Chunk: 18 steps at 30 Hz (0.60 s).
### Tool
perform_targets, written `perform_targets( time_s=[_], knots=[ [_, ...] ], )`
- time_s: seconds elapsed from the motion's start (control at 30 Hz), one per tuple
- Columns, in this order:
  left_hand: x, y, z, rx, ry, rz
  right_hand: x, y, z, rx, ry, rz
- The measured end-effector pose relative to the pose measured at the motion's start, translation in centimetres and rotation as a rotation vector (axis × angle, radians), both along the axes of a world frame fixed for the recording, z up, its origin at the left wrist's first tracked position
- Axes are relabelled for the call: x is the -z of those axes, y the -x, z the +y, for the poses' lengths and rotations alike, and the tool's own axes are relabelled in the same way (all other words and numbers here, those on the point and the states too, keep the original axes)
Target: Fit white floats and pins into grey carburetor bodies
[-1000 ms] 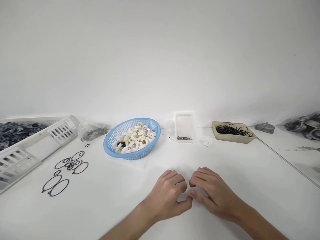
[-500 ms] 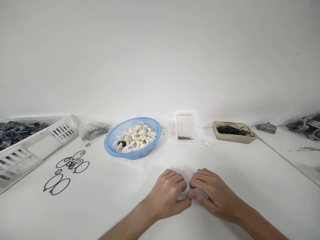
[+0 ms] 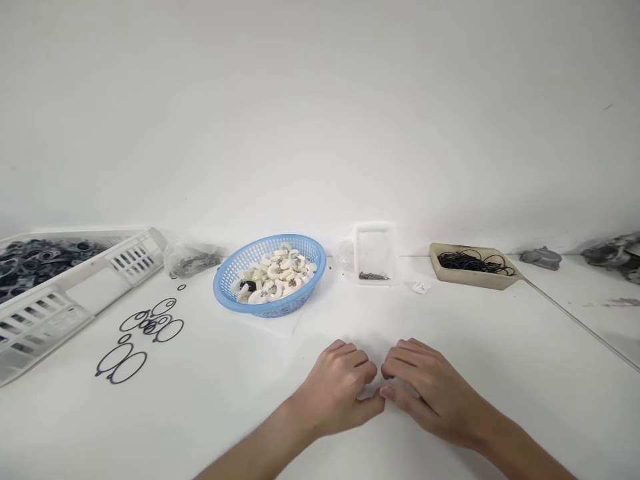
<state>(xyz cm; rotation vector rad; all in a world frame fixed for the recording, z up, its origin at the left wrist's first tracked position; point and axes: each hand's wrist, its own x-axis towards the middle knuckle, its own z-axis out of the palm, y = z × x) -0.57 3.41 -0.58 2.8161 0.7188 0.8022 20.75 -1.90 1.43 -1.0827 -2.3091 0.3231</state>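
Observation:
My left hand [image 3: 340, 387] and my right hand [image 3: 430, 390] rest side by side on the white table [image 3: 225, 413], knuckles up, fingers curled under, thumbs nearly touching. What is under the fingers, if anything, is hidden. A blue basket [image 3: 305, 248] of white ring-shaped parts sits beyond them, to the left. Behind the hands, a small clear white tray [image 3: 374, 235] holds a few thin metal pins.
Loose black O-rings [image 3: 145, 333] lie on the table at left, beside a white crate [image 3: 90, 283] of dark metal parts. A clear bag [image 3: 187, 257] sits by the wall. A beige tray [image 3: 473, 277] of black rings and grey metal castings [image 3: 610, 252] stand at right.
My hands stay where they were. The view has shifted slightly, so the objects on the table appear a little further right.

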Motion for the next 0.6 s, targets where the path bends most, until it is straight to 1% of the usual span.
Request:
perform_targets(
  time_s=[0.3, 0.43, 0.5, 0.53, 0.6],
  knots=[
    [0.2, 0.1, 0.1, -0.014, 0.005, 0.031, -0.1, 0.1, 0.0, -0.002, -0.002, -0.014],
    [0.2, 0.2, 0.0, -0.020, -0.012, 0.043, 0.2, -0.4, 0.6, 0.015, 0.005, 0.041],
    [-0.4, 0.3, 0.0, -0.023, -0.002, 0.057, 0.4, -0.9, 1.1, 0.042, 0.007, 0.093],
    [-1.0, 0.4, 0.0, -0.027, 0.021, 0.050, 0.4, -1.3, 1.4, 0.063, 0.006, 0.116],
    [-2.6, 0.5, 0.0, -0.039, 0.124, 0.006, 0.4, -1.9, 1.9, 0.111, 0.002, 0.150]
  ],
)
